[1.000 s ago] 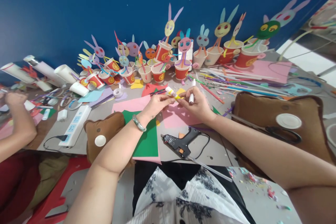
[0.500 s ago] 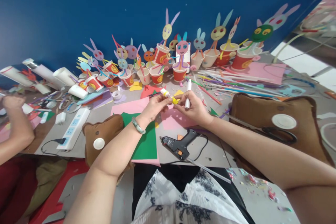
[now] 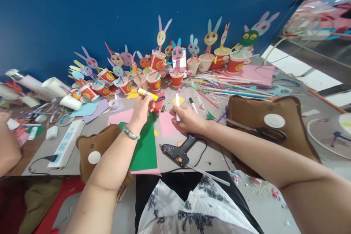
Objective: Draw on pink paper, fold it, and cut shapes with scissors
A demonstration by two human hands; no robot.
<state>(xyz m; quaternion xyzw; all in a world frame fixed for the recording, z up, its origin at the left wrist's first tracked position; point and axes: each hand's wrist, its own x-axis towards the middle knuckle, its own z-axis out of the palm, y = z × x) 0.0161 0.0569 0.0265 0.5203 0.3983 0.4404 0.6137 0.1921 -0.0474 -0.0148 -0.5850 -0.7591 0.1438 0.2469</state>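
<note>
My left hand (image 3: 142, 111), with a bangle at its wrist, is closed around a yellow-and-white glue stick (image 3: 148, 94), which points up and left. A dark object (image 3: 161, 98) lies just beyond its fingers. My right hand (image 3: 188, 119) rests low over a pink sheet (image 3: 166, 123) and grips a slim white marker (image 3: 177, 105) standing nearly upright. Close to that hand's fingers lies another white marker (image 3: 193, 105) with a dark end. Between my forearms is a black glue gun (image 3: 178, 151) with a clear stick in its back. Green paper (image 3: 145, 150) lies beneath my left wrist.
Paper cups with rabbit figures (image 3: 177, 76) line the blue wall. Colored sticks (image 3: 233, 89) are scattered at the right. Scissors (image 3: 270, 134) rest on a brown cushion (image 3: 296, 124); another brown cushion (image 3: 105, 139) and a power strip (image 3: 67, 144) sit left. A co-worker's arm (image 3: 9, 146) is far left.
My hands have moved apart. The left carried the glue stick leftward, away from the right hand's fingers. My right hand has lowered to the table with the white marker. The view has shifted slightly.
</note>
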